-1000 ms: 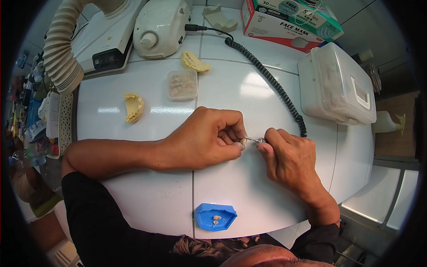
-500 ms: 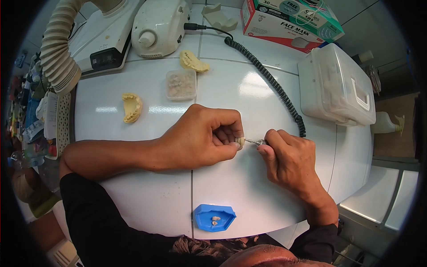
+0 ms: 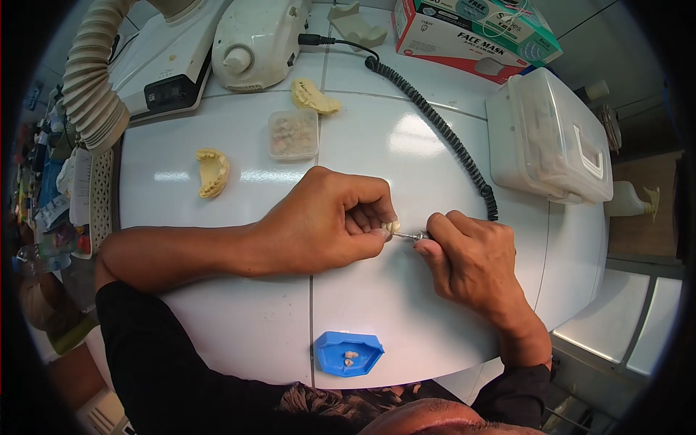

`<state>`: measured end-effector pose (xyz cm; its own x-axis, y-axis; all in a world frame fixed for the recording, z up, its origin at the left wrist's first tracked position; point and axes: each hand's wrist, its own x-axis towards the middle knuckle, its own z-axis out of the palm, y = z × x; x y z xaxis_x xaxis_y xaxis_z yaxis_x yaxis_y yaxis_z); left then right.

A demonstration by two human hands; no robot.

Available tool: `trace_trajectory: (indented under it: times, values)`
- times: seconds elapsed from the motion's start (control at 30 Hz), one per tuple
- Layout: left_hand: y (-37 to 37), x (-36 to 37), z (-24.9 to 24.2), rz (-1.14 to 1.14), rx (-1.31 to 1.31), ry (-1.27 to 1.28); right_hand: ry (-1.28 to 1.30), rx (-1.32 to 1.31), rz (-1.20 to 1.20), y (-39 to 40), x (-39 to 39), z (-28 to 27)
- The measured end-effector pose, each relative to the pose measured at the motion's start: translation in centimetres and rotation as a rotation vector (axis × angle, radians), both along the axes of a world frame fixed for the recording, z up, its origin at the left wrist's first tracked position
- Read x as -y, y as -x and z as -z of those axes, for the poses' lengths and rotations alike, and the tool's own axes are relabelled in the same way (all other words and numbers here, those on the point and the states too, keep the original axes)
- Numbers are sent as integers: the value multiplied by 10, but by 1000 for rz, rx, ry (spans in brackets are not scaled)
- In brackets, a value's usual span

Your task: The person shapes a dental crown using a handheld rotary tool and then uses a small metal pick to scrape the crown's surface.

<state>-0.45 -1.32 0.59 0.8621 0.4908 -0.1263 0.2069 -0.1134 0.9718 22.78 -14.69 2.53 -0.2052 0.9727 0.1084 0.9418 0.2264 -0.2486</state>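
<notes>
Between thumb and fingertips, my left hand (image 3: 330, 221) pinches a small cream-coloured dental piece (image 3: 392, 227), which looks like artificial teeth. My right hand (image 3: 471, 257) is closed around a dental handpiece (image 3: 422, 235), most of it hidden by the fingers. Its thin metal bur (image 3: 402, 234) points left and meets the piece. Nearer my body, a blue tray (image 3: 330, 353) holds a few small tooth-coloured pieces (image 3: 351, 356). Beyond my left hand lie a yellow plaster dental cast (image 3: 225, 174) and a clear box (image 3: 293, 154) of tooth-like pieces.
A second cast (image 3: 314, 97) lies behind the clear box. The white control unit (image 3: 261, 47) links to a coiled black cord (image 3: 438, 127) running toward my right hand. At right stands a lidded plastic case (image 3: 547, 138); a mask box (image 3: 464, 43) is behind, and a ribbed hose (image 3: 94, 80) hangs at left.
The handpiece and its bur have shifted slightly left, and the bur now lies lower against the piece. The piece is turned a little in my left fingers.
</notes>
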Motion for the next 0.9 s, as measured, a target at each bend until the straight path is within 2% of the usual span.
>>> trace_trajectory:
  times: [0.9]
  values:
    - [1, 0, 2, 14, -1, -39, 28, 46, 25, 2, 1, -3]
